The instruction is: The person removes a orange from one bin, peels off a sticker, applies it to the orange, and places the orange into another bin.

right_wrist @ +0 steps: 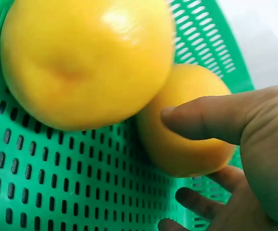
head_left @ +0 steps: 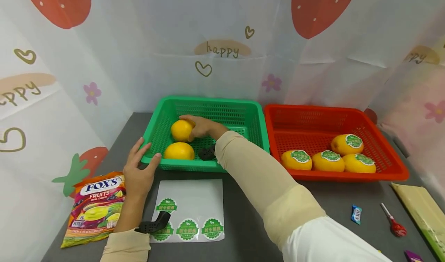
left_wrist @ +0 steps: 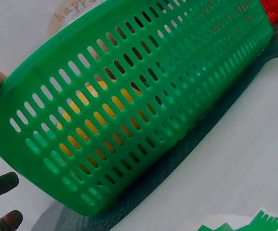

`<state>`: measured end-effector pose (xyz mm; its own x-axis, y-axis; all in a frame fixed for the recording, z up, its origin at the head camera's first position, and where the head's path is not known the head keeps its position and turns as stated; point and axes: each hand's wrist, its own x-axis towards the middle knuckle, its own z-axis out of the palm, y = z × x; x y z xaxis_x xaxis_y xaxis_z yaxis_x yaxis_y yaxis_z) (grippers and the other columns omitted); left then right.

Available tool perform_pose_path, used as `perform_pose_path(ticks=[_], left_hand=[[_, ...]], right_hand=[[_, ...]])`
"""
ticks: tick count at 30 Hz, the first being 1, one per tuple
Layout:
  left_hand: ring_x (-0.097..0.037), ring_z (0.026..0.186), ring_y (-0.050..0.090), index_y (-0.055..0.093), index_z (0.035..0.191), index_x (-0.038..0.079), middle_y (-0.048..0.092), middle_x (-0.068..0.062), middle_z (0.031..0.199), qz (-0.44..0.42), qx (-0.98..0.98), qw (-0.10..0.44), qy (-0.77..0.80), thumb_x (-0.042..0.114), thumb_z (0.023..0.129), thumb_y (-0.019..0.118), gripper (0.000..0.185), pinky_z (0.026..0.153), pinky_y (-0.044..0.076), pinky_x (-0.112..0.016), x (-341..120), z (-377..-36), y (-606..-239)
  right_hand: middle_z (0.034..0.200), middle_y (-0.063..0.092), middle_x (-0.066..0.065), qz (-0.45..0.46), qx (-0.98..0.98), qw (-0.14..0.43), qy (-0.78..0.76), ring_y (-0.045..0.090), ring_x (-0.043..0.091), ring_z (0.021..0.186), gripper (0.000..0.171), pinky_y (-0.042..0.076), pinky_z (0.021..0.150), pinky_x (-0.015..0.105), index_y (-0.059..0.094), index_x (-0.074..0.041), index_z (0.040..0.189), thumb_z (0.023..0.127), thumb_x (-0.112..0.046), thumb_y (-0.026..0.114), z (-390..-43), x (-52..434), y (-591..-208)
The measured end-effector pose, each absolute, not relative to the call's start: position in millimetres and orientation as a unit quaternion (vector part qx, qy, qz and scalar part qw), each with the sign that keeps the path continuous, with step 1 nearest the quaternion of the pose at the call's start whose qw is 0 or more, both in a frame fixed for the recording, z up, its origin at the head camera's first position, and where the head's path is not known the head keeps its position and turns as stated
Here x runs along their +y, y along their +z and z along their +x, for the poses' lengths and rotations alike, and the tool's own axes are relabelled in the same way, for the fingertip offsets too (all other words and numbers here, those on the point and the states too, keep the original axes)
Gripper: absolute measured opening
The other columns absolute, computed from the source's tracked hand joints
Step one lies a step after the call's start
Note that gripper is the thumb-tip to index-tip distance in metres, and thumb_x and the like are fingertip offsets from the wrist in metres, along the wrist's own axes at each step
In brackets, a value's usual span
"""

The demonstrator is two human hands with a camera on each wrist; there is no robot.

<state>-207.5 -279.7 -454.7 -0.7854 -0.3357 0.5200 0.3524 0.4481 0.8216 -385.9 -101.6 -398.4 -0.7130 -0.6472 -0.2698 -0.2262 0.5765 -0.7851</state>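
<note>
Inside the green basket (head_left: 208, 164) lie two plain oranges. My right hand (head_left: 201, 127) reaches in and grips the farther orange (head_left: 181, 131), thumb on its near side and fingers around it. Closer to the front wall sits the other orange (head_left: 179, 151), which looks large in the right wrist view. My left hand (head_left: 140, 171) rests at the basket's front left corner, its fingers spread and touching the rim. Below the basket lies a white sheet (head_left: 191, 196) with several green round stickers; the left wrist's black camera mount covers part of one.
A red basket (head_left: 313, 111) at the right holds several oranges with green stickers. Left lies a FOX'S candy bag (head_left: 95, 208). On the right are a small blue candy (head_left: 356, 214), a red lollipop (head_left: 397, 228), a purple wrapper (head_left: 413, 256) and a beige pack (head_left: 418, 208).
</note>
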Motion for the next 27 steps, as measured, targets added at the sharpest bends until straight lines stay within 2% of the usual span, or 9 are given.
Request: perform_pose_path(ticks=[5,8,12,16,20,27], left_hand=[[-0.016,0.133,0.037,0.062,0.128,0.002,0.044,-0.002,0.146,0.0,-0.792,0.324,-0.518,0.01,0.087,0.071,0.043,0.092,0.034,-0.018,-277,-207,-459],[-0.017,0.133,0.037,0.062,0.128,0.001,0.044,-0.005,0.146,-0.005,-0.792,0.325,-0.517,0.011,0.087,0.071,0.043,0.091,0.034,-0.018,-276,-208,-459],[-0.019,0.133,0.037,0.062,0.127,-0.001,0.045,-0.005,0.145,-0.01,-0.786,0.331,-0.522,0.01,0.087,0.07,0.041,0.09,0.035,-0.018,-279,-209,-457],[-0.019,0.133,0.037,0.062,0.127,0.0,0.045,-0.003,0.145,-0.009,-0.782,0.331,-0.529,0.01,0.088,0.07,0.041,0.088,0.035,-0.019,-273,-210,-456],[-0.018,0.133,0.037,0.062,0.128,0.001,0.044,-0.002,0.146,-0.003,-0.788,0.322,-0.524,0.012,0.089,0.069,0.041,0.087,0.033,-0.021,-271,-211,-457],[-0.017,0.131,0.038,0.063,0.128,0.002,0.044,-0.001,0.146,0.009,-0.792,0.327,-0.516,0.013,0.089,0.069,0.04,0.081,0.032,-0.02,-272,-209,-458]], right_hand=[[0.143,0.04,0.011,-0.264,0.876,0.209,-0.346,0.049,0.028,0.11,0.079,0.044,0.086,0.04,0.033,-0.021,0.151,0.085,-0.015,0.076,-387,-103,-408],[0.136,0.047,0.009,-0.258,0.898,0.162,-0.317,0.049,0.026,0.106,0.076,0.045,0.081,0.038,0.039,-0.021,0.148,0.082,-0.024,0.079,-386,-102,-407],[0.13,0.05,0.01,-0.251,0.897,0.132,-0.338,0.051,0.025,0.101,0.074,0.047,0.077,0.036,0.044,-0.019,0.145,0.08,-0.022,0.08,-383,-95,-393],[0.133,0.047,0.008,-0.245,0.881,0.121,-0.386,0.052,0.024,0.1,0.076,0.048,0.076,0.037,0.043,-0.022,0.146,0.079,-0.021,0.078,-372,-64,-364],[0.133,0.047,0.004,-0.253,0.854,0.1,-0.445,0.054,0.024,0.099,0.076,0.049,0.076,0.037,0.045,-0.026,0.145,0.078,-0.023,0.08,-345,-24,-340],[0.128,0.051,0.006,-0.307,0.793,0.01,-0.526,0.056,0.023,0.097,0.076,0.05,0.079,0.039,0.045,-0.02,0.143,0.077,-0.023,0.081,-269,53,-338]])
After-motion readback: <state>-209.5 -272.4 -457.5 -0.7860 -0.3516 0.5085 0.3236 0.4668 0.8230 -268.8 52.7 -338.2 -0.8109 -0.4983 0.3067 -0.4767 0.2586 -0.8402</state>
